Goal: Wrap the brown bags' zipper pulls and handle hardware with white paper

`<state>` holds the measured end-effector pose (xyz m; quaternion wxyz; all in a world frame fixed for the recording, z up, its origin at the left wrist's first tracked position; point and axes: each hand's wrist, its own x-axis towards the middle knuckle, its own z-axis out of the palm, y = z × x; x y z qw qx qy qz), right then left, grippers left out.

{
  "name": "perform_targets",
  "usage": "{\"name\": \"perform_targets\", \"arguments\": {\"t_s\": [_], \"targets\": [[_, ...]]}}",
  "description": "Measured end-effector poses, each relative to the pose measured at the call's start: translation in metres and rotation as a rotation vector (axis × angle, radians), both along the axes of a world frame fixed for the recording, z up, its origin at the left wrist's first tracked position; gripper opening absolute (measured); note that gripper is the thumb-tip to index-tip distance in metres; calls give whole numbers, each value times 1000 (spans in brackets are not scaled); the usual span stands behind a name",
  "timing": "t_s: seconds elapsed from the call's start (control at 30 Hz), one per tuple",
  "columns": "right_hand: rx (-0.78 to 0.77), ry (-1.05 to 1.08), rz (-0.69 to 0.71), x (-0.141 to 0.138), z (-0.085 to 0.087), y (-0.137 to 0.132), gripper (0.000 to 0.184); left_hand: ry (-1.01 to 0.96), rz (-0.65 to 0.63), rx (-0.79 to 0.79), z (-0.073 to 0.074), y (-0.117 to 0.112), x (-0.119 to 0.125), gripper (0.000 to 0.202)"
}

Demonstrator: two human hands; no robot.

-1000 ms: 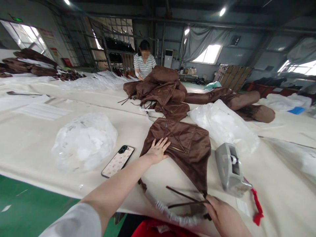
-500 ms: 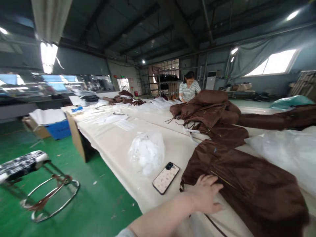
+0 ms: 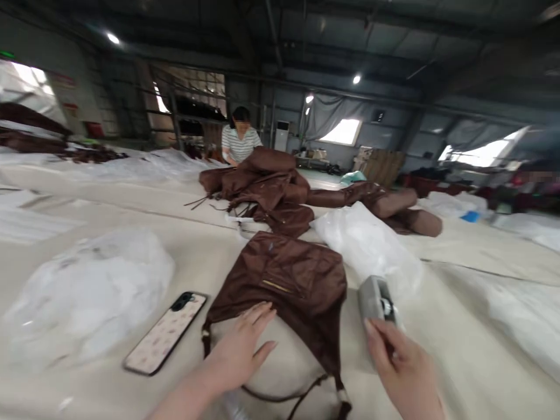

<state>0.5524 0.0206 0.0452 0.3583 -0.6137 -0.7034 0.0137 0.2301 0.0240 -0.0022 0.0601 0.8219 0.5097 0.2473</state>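
A brown handbag [image 3: 284, 286] lies flat on the cream table [image 3: 459, 326] in front of me, its strap trailing toward the near edge. My left hand [image 3: 240, 350] rests open with fingers stretched on the bag's near left corner. My right hand [image 3: 400, 373] is at the lower right, touching the near end of a grey tape dispenser [image 3: 376, 300]; its fingers are mostly hidden and blurred.
A phone [image 3: 166, 332] in a patterned case lies left of the bag, beside a heap of clear plastic bags [image 3: 83, 297]. More plastic [image 3: 367, 245] lies behind the dispenser. A pile of brown bags [image 3: 266, 186] sits further back, where a person in a striped shirt [image 3: 238, 143] works.
The view swung left and back again. My left hand slid from the bag's middle to its near corner. My right hand left the strap and moved to the tape dispenser.
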Motion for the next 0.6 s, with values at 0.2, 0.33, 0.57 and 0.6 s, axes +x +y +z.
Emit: {"name": "perform_targets", "arguments": {"t_s": [0.2,0.33,0.57,0.6], "targets": [[-110,-52,-352,119,24,102,37,153,114,160,-61,37,4,59],[-187,-109,-303,157,8,165,34,187,138,252,-80,49,4,61],[-391,-221,-242,153,-23,235,26,276,201,448,-89,63,6,61],[-410,-242,-242,151,-28,241,26,293,199,476,-89,65,6,61]]}}
